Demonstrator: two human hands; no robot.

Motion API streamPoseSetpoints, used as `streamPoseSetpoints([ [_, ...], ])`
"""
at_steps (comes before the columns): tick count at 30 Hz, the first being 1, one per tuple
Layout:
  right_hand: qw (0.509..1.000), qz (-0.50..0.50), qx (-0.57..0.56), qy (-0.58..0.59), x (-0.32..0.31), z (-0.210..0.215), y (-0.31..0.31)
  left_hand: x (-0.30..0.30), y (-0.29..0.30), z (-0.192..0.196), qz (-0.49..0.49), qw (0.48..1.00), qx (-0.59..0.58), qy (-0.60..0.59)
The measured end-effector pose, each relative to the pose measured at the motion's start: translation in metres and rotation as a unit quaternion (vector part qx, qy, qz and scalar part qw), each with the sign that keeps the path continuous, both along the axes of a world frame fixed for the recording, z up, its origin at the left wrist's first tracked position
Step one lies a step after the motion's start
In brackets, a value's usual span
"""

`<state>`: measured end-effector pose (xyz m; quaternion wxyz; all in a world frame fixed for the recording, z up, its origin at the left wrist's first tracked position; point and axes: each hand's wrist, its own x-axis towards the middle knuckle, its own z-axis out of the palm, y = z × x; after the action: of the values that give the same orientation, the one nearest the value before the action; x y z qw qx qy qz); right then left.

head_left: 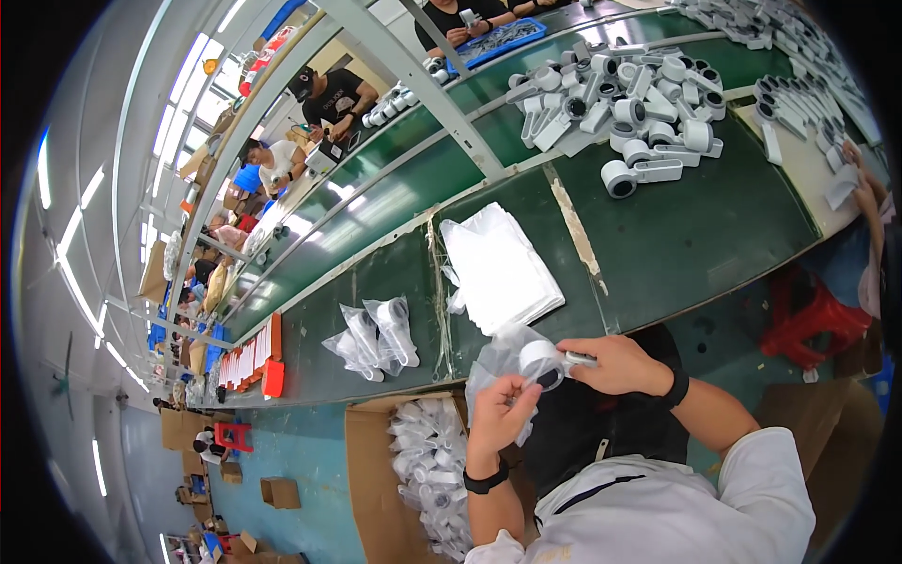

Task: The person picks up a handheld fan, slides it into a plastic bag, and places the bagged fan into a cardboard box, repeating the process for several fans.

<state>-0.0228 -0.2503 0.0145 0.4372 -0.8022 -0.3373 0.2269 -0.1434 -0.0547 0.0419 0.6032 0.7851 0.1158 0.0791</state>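
In front of my body, my right hand (620,367) is closed round the handle of a white handheld device (538,354) with a round, drum-shaped head. My left hand (498,418) pinches a clear plastic bag (495,353) at the device's head. The head lies in or against the bag; the film's folds hide exactly how far in. Just beyond my hands, a stack of thin white bags or sheets (503,268) rests on the dark green bench (658,254). Left of the stack lie several bagged devices (393,329).
A cardboard carton (362,470) of bagged devices stands below the bench, left of my body. Unbagged devices (639,103) lie heaped at the far right. An orange-red box (252,357) sits on the bench's left end. A co-worker's hand (850,179) and a red stool (816,320) are at right.
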Motion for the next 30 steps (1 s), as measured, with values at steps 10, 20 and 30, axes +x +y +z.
streamPoseSetpoints([
  [10, 0.88, -0.018, 0.257, 0.398, 0.014, -0.032, 0.035, 0.003, -0.022, -0.008, -0.093, 0.987, 0.1, 0.082],
  [20, 0.849, -0.039, 0.289, 0.44, 0.004, -0.031, 0.072, -0.006, 0.016, -0.044, 0.08, 0.984, -0.153, -0.042],
  [30, 0.943, -0.162, 0.278, 0.084, -0.01, -0.013, 0.119, 0.007, 0.028, -0.064, 0.039, 0.967, -0.251, 0.036],
])
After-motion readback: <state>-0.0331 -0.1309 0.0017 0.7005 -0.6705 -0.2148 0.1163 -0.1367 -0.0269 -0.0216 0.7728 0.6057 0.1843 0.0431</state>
